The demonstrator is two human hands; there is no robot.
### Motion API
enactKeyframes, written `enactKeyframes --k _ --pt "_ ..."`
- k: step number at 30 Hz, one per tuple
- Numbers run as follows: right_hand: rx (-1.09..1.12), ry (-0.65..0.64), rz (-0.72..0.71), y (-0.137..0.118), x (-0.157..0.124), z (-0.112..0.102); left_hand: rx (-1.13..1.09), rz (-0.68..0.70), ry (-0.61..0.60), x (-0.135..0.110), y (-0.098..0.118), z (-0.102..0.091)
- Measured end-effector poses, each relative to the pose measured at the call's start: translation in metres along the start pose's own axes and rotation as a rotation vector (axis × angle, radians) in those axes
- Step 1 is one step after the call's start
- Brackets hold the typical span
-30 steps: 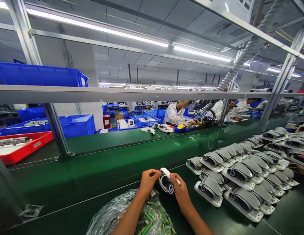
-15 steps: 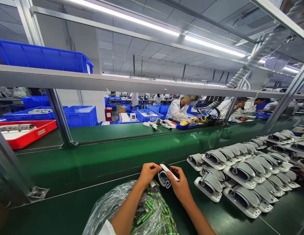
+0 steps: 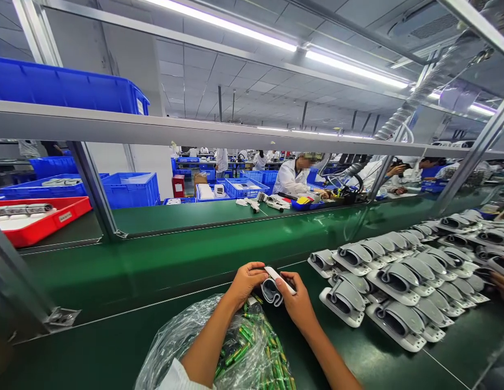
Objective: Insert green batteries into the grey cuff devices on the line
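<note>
A white wrist blood pressure monitor [image 3: 271, 272] with a curled grey cuff [image 3: 270, 293] is held up above the green work surface. My right hand [image 3: 296, 301] grips its right side, thumb along the white housing. At the opposite end, my left hand [image 3: 247, 283] has its fingers closed against the housing; the fingertips are partly hidden. Below my left forearm sits a clear plastic bag [image 3: 170, 336] full of green batteries [image 3: 246, 335]. Several similar monitors with grey cuffs [image 3: 398, 322] lie in rows to the right of my right hand.
A green conveyor belt [image 3: 174, 260] runs across beyond my hands. A red tray [image 3: 75, 211] and blue bins [image 3: 132, 189] stand at the left, under a shelf [image 3: 195, 131]. Another person's hand [image 3: 503, 284] shows at the right edge. A co-worker in white [image 3: 290, 177] sits across the belt.
The camera view has shifted slightly. My left fingers have moved a little over the end of the monitor, while my right hand keeps its grip. The other person's hand at right shows more.
</note>
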State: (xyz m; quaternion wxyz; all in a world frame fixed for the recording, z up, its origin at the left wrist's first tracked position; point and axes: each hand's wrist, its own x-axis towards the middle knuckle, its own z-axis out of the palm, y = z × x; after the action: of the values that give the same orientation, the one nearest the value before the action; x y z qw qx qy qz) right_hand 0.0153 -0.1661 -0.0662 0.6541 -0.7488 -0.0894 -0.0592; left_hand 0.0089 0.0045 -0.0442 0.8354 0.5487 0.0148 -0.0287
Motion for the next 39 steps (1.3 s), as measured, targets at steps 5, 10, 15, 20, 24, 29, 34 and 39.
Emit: enactKeyframes --k 5,10,15,20,24,29,34,39 --pt "0.038 -0.048 0.019 0.003 -0.001 -0.001 0.031 0.001 0.002 -0.002 0.002 0.000" --pt "0.077 -0.076 0.005 0.005 0.000 -0.003 0.051 0.014 -0.021 -0.001 0.003 -0.001" --pt "0.083 -0.089 0.027 -0.001 0.000 -0.004 0.073 0.055 -0.002 -0.004 0.005 0.005" --pt "0.089 -0.083 0.046 -0.011 -0.005 -0.004 0.051 0.087 0.001 -0.005 0.006 0.009" --pt "0.107 -0.090 0.076 -0.012 -0.005 -0.003 0.055 0.116 -0.008 -0.003 0.005 0.010" --pt "0.187 -0.116 0.152 -0.011 -0.005 0.004 0.102 0.150 -0.010 0.000 0.005 0.008" --pt "0.246 -0.179 0.200 -0.012 -0.005 0.007 0.206 0.218 -0.050 0.004 0.005 0.002" --pt "0.365 -0.271 0.263 -0.015 -0.004 0.003 0.369 0.321 -0.035 0.006 -0.003 0.004"
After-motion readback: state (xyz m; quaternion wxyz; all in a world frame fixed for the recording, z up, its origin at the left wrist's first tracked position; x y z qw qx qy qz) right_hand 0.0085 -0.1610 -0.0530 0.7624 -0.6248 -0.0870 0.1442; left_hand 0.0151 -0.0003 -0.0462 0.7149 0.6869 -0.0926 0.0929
